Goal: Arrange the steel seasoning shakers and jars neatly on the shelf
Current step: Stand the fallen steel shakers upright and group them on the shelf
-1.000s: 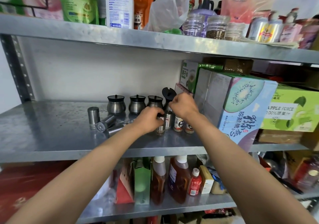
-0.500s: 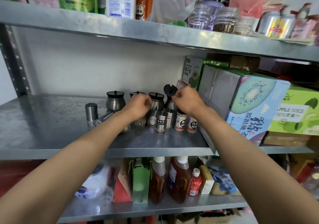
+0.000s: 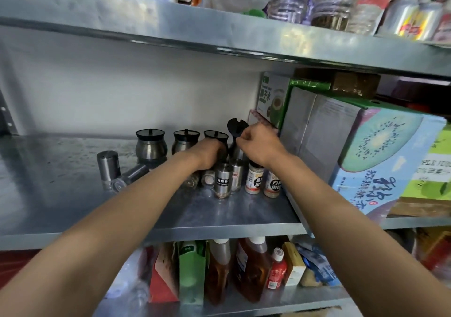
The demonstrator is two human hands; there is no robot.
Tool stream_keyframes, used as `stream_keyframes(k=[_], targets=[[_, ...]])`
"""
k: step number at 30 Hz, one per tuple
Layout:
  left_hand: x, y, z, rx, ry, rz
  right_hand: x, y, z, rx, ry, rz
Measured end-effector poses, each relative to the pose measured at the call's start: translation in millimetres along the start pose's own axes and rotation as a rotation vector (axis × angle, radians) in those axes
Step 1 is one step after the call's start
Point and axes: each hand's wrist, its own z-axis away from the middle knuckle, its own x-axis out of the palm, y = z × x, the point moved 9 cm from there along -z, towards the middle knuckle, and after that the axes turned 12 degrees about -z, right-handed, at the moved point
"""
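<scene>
On the middle metal shelf [image 3: 244, 215], three round steel jars with black lids stand in a back row: one [image 3: 151, 145], a second [image 3: 186, 141] and a third [image 3: 216, 134]. My left hand [image 3: 210, 155] is curled over the third jar's body. My right hand [image 3: 260, 145] pinches the black flip top of a tall steel bottle [image 3: 235, 127]. In front stand two labelled steel shakers [image 3: 223, 182] [image 3: 236, 174]. A plain steel shaker [image 3: 108, 165] stands at the left, with another [image 3: 133, 176] lying beside it. More shakers [image 3: 208, 182] lie under my left wrist.
Two white pepper bottles [image 3: 254, 181] [image 3: 272, 186] stand right of the shakers. A kiwi-print carton [image 3: 361, 155] and a green box [image 3: 271, 97] wall off the right side. The upper shelf [image 3: 219, 36] hangs low overhead. Sauce bottles [image 3: 251, 268] fill the shelf below.
My left hand left the front shaker and moved back and right onto the third steel jar. My right hand stayed on the tall bottle's black top. The view moved closer.
</scene>
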Motion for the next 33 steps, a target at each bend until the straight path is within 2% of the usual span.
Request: stream_keyframes(k=[12, 24, 33], targets=[[7.0, -2.6, -15.4, -0.162, -0.045, -0.019, -10.6, 26.5, -6.6, 0.000, 0.056, -0.038], [-1.9, -18.1, -6.4, -0.187, -0.076, 0.026, -11.6, 22.5, 2.6, 0.000, 0.057, -0.024], [-30.6, -26.6, 16.2, -0.198, 0.045, 0.175, -11.4, 3.6, 11.5, -0.021, 0.041, 0.033]])
